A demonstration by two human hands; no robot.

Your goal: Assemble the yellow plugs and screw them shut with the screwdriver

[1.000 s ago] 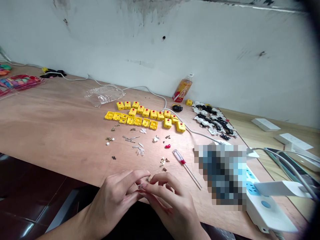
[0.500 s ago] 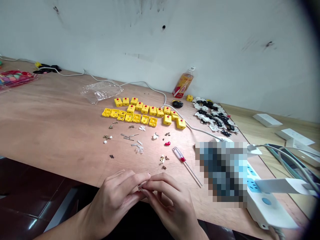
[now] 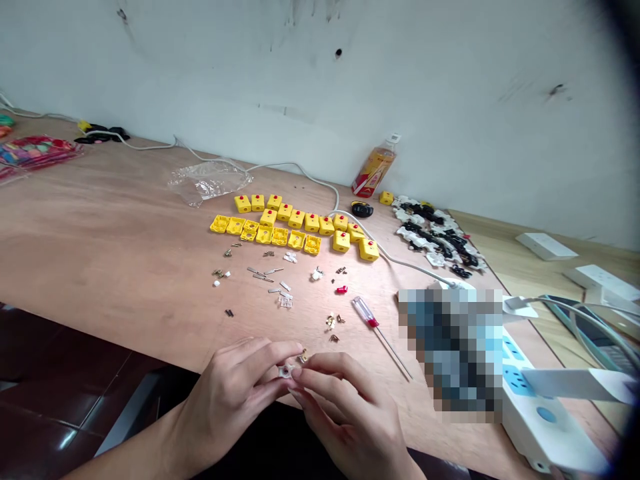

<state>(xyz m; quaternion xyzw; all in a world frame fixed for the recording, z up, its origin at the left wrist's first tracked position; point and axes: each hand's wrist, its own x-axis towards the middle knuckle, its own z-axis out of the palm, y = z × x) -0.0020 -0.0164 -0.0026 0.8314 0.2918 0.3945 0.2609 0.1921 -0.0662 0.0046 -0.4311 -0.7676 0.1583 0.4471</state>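
1. Landmark: the screwdriver [image 3: 373, 322], lying on the table [image 3: 125, 233], handle away from me, tip toward me.
2. Work piece: a small whitish part [image 3: 286, 371], left of the screwdriver's tip, held up at the table's front edge. Dark spot at its middle; too small to identify.
3. My left hand [image 3: 243, 381]: thumb and index finger pinched on the part from its left side.
4. My right hand [image 3: 350, 400], between the part and the screwdriver: thumb and index finger closed on the right edge. Exact contact partly hidden.
5. Reason (judgement): fingertips of both hands suit so tiny a piece; one side can be steadied while the other is pressed or turned.
6. Brass-coloured piece [image 3: 303, 358] just beyond my fingertips, left of the screwdriver. Cannot tell whether I touch it.
7. Left of the screwdriver: red piece [image 3: 341, 290], brass bits [image 3: 331, 322], then metal strips [image 3: 263, 277]. Grouped apart, presumably so kinds stay unmixed and within reach.
8. Red-topped yellow housings [image 3: 296, 221], beyond the screwdriver, mostly leftward; apparently rowed for easy counting.
9. Containers: hollow yellow shells [image 3: 279, 237], beyond and left of the screwdriver, cavities up, moulded walls inside; loose contents not discernible.
10. Bottle [image 3: 374, 168], well beyond the screwdriver; liquid level unreadable. Clear bag [image 3: 210, 181], far leftward: crumpled, contents indistinct. Red bag [image 3: 40, 155], farther left: multicoloured pieces.
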